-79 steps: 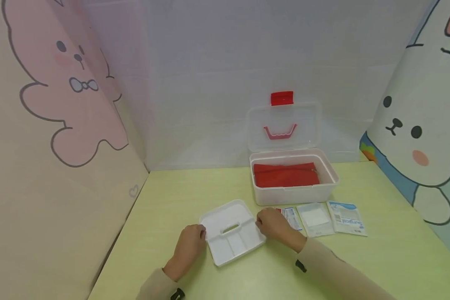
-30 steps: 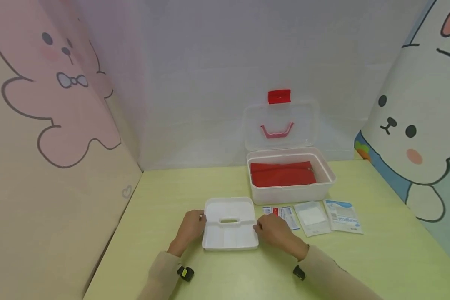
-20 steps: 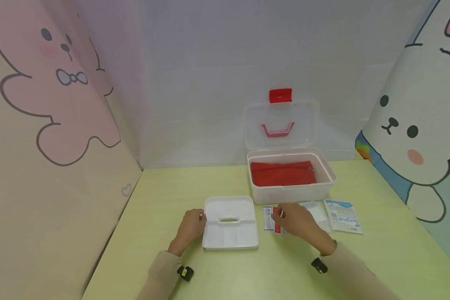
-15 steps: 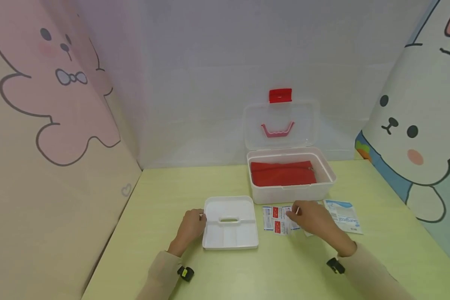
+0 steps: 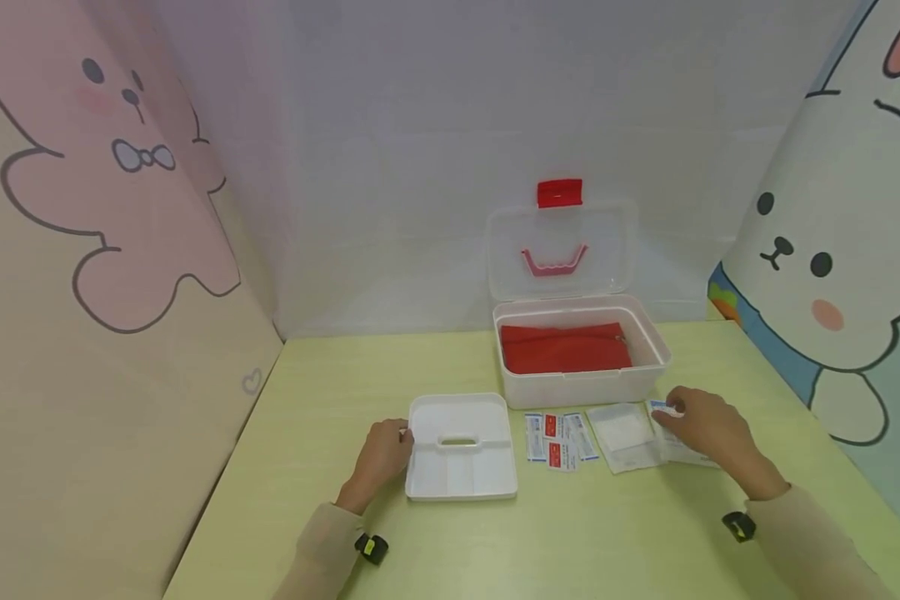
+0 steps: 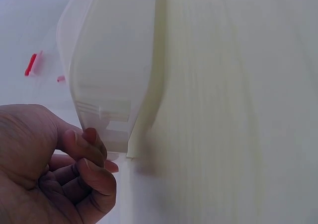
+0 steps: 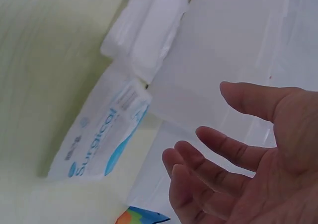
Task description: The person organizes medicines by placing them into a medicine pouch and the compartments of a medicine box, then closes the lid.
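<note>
My left hand (image 5: pixel 380 457) pinches the left rim of a white plastic tray (image 5: pixel 461 410) that has compartments and a slotted handle. In the left wrist view, the curled fingers (image 6: pixel 92 169) are at the tray corner. My right hand (image 5: pixel 712 425) hovers over a packet printed "Surgical" (image 7: pixel 102 129), hiding much of it in the head view. Its fingers are loosely bent, thumb apart, with nothing between them in the right wrist view. Left of that packet lies a clear packet with a white pad (image 5: pixel 621 427). Several small red, blue and white sachets (image 5: pixel 561 454) lie beside the tray.
Behind the packets stands a white box (image 5: pixel 577 387), its clear lid (image 5: pixel 600 250) raised against the back wall. A red zipped pouch (image 5: pixel 566 350) lies inside. Cartoon-printed panels (image 5: pixel 795 275) flank the yellow table (image 5: pixel 360 367).
Both hands turned the tray from tilted to square. My right hand then let go of its right edge and moved right across the sachets and pad packet. My left hand stayed at the tray.
</note>
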`<state>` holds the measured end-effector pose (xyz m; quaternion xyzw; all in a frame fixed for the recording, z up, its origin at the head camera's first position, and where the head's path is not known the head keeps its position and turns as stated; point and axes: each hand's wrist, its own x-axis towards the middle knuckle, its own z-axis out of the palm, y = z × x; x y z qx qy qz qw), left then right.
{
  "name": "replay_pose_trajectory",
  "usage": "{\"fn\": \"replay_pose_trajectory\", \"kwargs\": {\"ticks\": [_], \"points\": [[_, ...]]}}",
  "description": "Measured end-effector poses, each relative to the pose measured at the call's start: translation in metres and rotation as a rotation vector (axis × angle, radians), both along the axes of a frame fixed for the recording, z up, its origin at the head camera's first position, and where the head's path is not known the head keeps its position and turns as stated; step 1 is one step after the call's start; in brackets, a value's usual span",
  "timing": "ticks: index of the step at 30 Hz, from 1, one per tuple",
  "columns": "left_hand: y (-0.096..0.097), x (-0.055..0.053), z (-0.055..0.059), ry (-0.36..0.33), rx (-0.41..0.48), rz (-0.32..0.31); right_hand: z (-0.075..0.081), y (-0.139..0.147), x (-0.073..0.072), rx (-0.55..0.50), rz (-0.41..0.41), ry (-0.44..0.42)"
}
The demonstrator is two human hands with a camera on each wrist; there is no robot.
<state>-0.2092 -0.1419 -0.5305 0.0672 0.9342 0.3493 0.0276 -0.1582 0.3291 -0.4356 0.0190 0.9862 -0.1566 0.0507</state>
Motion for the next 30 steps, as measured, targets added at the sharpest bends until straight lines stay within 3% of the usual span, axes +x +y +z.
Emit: {"fn": "replay_pose_trajectory", "kwargs": {"ticks": [6,12,30], "points": [[0.001,0.000,-0.001,0.000,-0.004,0.002,-0.016,0.031,-0.008,0.026,-0.083,-0.127],[0.001,0.001,-0.003,-0.006,0.004,-0.005,-0.031,0.041,-0.010,0.003,-0.167,-0.213],[0.001,0.002,0.000,0.019,0.004,-0.015,-0.047,0.060,-0.014,-0.074,-0.254,-0.279]]}}
